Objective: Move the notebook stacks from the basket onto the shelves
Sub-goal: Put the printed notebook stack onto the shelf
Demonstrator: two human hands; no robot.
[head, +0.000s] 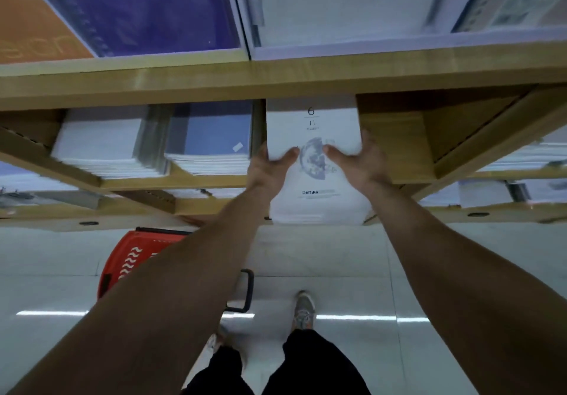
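Note:
A stack of white notebooks with a moon picture and the word DARING on the top cover is partway into a wooden shelf compartment. My left hand grips its left edge, thumb on the cover. My right hand grips its right edge the same way. The near end of the stack sticks out over the shelf's front edge. The red basket stands on the floor at lower left, mostly hidden behind my left forearm; its contents are not visible.
Left of the held stack lie a blue-covered notebook stack and a white one. An upper shelf carries purple, orange and white notebooks. A lower shelf edge juts out. My feet stand on a glossy grey floor.

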